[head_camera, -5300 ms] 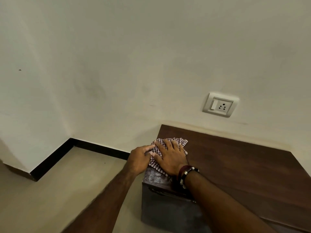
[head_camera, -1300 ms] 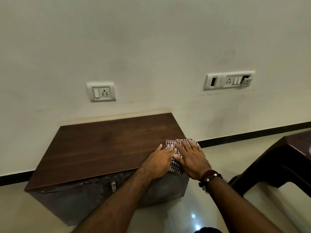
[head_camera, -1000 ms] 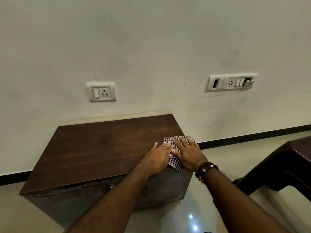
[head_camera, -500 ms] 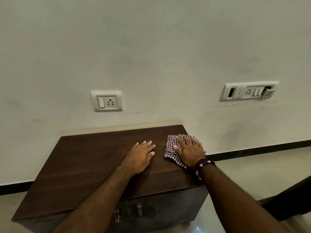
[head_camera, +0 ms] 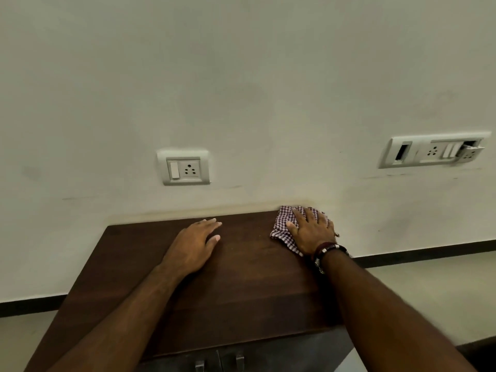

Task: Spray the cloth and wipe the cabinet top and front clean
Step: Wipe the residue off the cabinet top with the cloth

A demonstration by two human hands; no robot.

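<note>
A low cabinet with a dark brown wooden top (head_camera: 241,285) stands against the wall; its grey front (head_camera: 284,355) with metal door handles shows at the bottom edge. A checked red-and-white cloth (head_camera: 284,218) lies at the top's far right corner by the wall. My right hand (head_camera: 312,230) presses flat on the cloth, fingers spread, a beaded bracelet on the wrist. My left hand (head_camera: 194,245) rests flat on the bare wood near the middle, holding nothing. No spray bottle is in view.
A white socket plate (head_camera: 183,167) is on the wall above the cabinet; a wider switch panel (head_camera: 432,151) with a loose part is to the right. Pale floor (head_camera: 429,291) and black skirting run on both sides of the cabinet.
My right hand has pushed the cloth from the front right edge back to the far right corner. My left hand came off the cloth and now lies flat on the wood.
</note>
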